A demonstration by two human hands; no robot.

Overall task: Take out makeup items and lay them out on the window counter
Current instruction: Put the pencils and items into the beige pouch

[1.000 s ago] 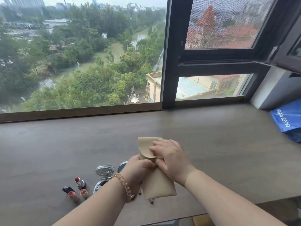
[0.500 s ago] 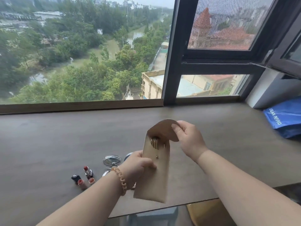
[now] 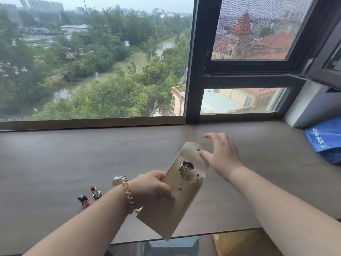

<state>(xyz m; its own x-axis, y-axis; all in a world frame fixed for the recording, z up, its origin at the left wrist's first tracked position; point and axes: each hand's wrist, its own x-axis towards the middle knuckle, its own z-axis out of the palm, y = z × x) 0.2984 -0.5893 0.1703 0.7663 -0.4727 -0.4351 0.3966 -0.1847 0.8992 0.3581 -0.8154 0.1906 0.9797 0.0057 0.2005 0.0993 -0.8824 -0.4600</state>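
The left hand is nearest to me. It grips the pouch by its left edge, fingers curled round it. A beaded bracelet sits on that wrist. I read the pouch as held above the near edge of the counter, tilted with its mouth up and to the right. Its flap stands open, and metal-handled brushes show inside the mouth.

The right hand is just right of the flap, fingers spread and relaxed, holding nothing. Its thumb touches the flap's right edge.

Left of the left wrist, three items rest on the counter:
- an uncapped red lipstick, upright
- a black-capped tube just beside it
- a round mirror, partly hidden by the wrist

At far right, a blue bag lies on the counter. The window bounds the far side.
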